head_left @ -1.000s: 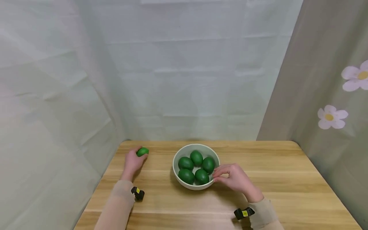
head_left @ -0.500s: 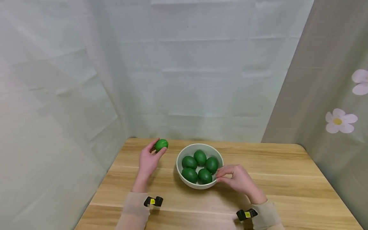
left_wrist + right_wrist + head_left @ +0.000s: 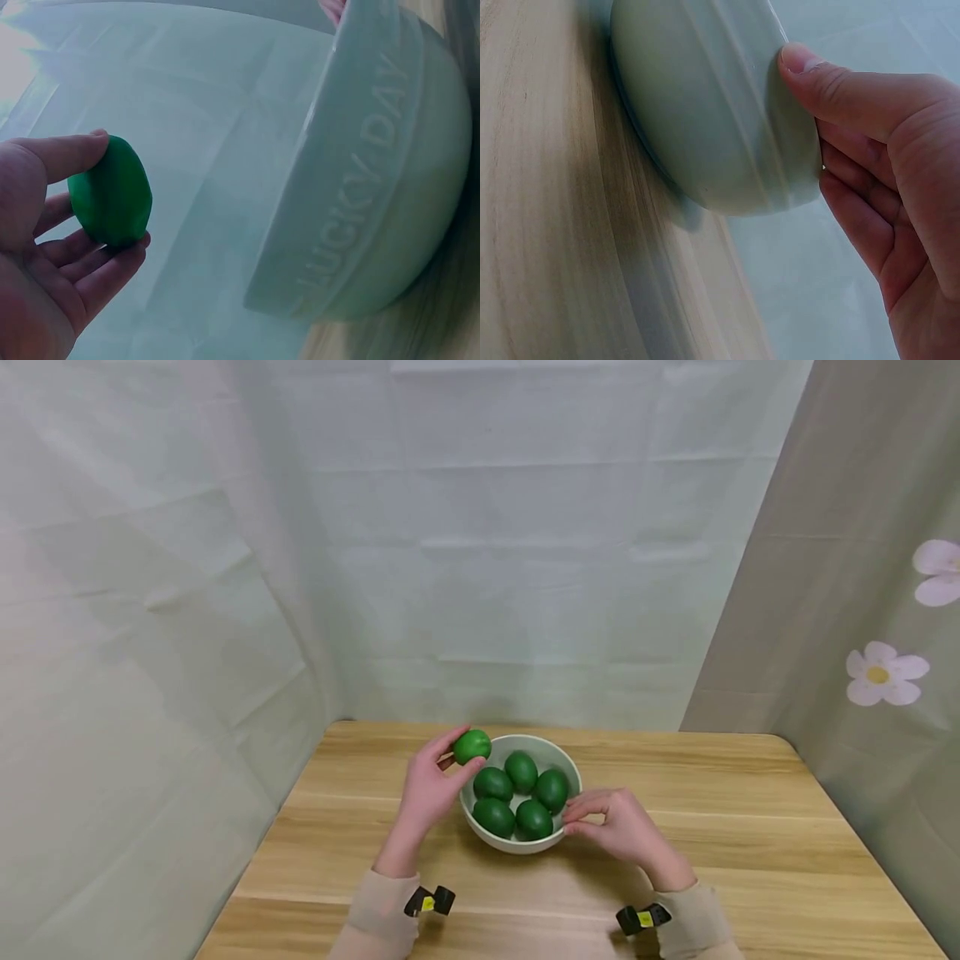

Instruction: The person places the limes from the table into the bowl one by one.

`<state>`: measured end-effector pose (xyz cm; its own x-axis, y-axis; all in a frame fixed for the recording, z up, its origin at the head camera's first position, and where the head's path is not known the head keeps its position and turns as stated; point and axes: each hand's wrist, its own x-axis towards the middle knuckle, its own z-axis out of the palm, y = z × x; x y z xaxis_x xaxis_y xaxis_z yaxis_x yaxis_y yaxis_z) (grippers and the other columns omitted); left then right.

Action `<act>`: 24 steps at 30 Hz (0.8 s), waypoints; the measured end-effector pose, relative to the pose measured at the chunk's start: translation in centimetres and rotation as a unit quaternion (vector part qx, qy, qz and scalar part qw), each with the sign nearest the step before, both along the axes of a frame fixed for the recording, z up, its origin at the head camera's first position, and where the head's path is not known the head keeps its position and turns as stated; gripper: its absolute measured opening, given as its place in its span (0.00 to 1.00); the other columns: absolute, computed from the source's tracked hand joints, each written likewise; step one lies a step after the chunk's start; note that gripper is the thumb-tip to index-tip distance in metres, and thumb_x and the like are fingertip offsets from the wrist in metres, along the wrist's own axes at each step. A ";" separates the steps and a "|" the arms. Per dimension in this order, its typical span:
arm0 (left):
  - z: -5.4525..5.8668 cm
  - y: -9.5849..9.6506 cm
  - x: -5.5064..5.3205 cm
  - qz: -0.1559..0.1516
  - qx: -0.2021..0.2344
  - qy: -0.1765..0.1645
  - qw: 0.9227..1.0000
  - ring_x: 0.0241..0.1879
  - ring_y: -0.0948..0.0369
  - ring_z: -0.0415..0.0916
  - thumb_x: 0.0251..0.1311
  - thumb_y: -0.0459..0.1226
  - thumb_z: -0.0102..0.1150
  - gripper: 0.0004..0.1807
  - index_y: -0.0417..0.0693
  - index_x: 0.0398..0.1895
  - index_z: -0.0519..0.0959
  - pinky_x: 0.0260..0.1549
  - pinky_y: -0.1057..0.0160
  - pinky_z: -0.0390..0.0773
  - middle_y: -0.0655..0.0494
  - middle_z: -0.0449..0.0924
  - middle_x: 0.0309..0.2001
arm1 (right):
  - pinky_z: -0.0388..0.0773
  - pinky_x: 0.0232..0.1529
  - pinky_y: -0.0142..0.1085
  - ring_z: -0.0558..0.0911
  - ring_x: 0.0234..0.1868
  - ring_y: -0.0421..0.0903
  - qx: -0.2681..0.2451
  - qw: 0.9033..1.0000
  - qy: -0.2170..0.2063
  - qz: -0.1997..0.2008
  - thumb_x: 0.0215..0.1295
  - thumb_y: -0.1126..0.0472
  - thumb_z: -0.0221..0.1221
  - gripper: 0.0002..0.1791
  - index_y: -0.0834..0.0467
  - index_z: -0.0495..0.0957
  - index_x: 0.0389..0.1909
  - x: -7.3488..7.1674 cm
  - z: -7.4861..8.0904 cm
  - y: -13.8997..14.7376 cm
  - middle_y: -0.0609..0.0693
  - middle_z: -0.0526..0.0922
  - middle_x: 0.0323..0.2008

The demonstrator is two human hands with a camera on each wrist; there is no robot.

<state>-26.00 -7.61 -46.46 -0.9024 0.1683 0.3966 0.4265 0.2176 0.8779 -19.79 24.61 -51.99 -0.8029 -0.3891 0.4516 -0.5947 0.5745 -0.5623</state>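
Observation:
My left hand (image 3: 431, 785) pinches a bright green lime (image 3: 472, 747) between thumb and fingertips, above the left rear rim of a pale green bowl (image 3: 519, 847). In the left wrist view the lime (image 3: 112, 191) appears apart from the bowl (image 3: 360, 195), whose side bears the raised words LUCKY DAY. Several dark green, egg-shaped fruits (image 3: 533, 820) lie in a ring inside the bowl. At the bowl's right side, my right hand (image 3: 618, 827) grips the rim, thumb outside and fingers inside, as the right wrist view of that hand (image 3: 900, 165) shows.
The bowl stands on a wooden table (image 3: 750, 827). Pale cloth (image 3: 495, 568) hangs behind the table and on the left, and a curtain with flowers (image 3: 885, 674) hangs on the right. A small black camera sits on each wrist.
My left hand has lifted the lime off the table's far left and carried it rightward to the bowl. My right hand stays on the rim. The head view has shifted slightly.

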 end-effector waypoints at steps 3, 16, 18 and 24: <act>0.2 -0.1 0.3 -0.001 0.007 -0.006 1.000 0.61 0.49 0.80 0.64 0.36 0.77 0.30 0.42 0.69 0.81 0.62 0.49 0.83 0.47 0.81 0.66 | 0.87 0.57 0.47 0.90 0.49 0.43 0.001 1.000 -0.009 -0.003 0.59 0.60 0.80 0.06 0.53 0.94 0.36 0.1 0.0 0.0 0.38 0.92 0.40; 0.4 -0.4 0.1 0.000 0.037 -0.004 0.999 0.60 0.50 0.81 0.62 0.35 0.79 0.30 0.45 0.68 0.82 0.60 0.52 0.85 0.46 0.82 0.64 | 0.88 0.56 0.47 0.90 0.48 0.44 -0.001 1.000 0.008 0.005 0.59 0.60 0.79 0.05 0.53 0.94 0.36 0.0 -0.4 0.3 0.37 0.92 0.40; 0.4 -0.4 0.0 0.002 0.035 -0.006 0.999 0.60 0.50 0.81 0.62 0.34 0.79 0.30 0.44 0.68 0.82 0.60 0.52 0.85 0.46 0.82 0.64 | 0.88 0.56 0.47 0.90 0.48 0.44 0.000 1.000 0.011 0.009 0.60 0.59 0.79 0.05 0.53 0.94 0.36 -0.1 -0.4 0.2 0.37 0.91 0.40; 0.2 -0.1 0.0 -0.009 0.021 0.000 1.000 0.60 0.49 0.81 0.62 0.35 0.79 0.30 0.45 0.68 0.82 0.60 0.48 0.84 0.47 0.82 0.64 | 0.88 0.56 0.48 0.90 0.48 0.44 0.000 1.000 0.005 0.005 0.59 0.59 0.79 0.06 0.53 0.94 0.36 -0.3 -0.4 0.1 0.37 0.91 0.40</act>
